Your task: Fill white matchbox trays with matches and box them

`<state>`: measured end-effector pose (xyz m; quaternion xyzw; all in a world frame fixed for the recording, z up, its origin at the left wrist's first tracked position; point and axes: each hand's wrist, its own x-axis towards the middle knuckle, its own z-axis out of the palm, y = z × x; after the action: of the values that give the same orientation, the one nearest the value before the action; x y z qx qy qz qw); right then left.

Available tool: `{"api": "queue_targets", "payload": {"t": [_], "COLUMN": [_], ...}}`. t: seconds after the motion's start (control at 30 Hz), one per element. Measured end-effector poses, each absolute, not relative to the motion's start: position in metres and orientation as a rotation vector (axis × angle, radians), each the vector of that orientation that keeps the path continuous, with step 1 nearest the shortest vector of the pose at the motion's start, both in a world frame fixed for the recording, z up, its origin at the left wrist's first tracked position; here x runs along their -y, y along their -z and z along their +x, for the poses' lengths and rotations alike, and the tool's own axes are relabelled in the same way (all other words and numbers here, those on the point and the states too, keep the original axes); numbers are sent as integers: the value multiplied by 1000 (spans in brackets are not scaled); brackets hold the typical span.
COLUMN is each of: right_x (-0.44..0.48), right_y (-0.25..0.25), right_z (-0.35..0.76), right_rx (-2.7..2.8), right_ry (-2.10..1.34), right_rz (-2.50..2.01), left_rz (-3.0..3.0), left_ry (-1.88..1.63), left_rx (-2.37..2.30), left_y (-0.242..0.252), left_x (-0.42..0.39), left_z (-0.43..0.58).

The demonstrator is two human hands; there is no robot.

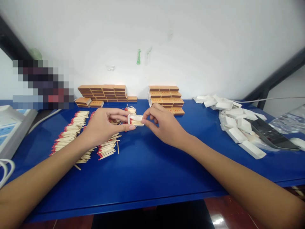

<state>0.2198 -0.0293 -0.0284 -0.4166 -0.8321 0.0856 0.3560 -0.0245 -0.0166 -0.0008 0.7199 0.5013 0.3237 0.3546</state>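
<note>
My left hand grips a small white matchbox tray partly filled with red-tipped matches, held a little above the blue table. My right hand pinches the tray's right end with thumb and fingers. Long rows of loose red-tipped matches lie on the table under and left of my left hand. More loose matches lie just below it.
Two stacks of orange matchboxes stand against the white wall. A heap of white empty trays lies at the right, beside a dark flat device. A white machine sits at the left edge.
</note>
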Motion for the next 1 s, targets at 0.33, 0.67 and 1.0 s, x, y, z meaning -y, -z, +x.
{"api": "queue_targets", "payload": {"t": [0.33, 0.67, 1.0], "right_x": [31, 28, 18], "right_y": [30, 33, 49], "right_z": [214, 214, 205], "right_rx": [2119, 1983, 2293], "right_ry": [-328, -279, -327], "right_rz": [-1021, -1029, -995], "left_rz": [1896, 1844, 1913], "left_ry": [-775, -927, -1159], "left_rx": [-1230, -1312, -1488], "left_y": [-1, -3, -4], "left_x": [17, 14, 5], "left_z": [-24, -28, -35]}}
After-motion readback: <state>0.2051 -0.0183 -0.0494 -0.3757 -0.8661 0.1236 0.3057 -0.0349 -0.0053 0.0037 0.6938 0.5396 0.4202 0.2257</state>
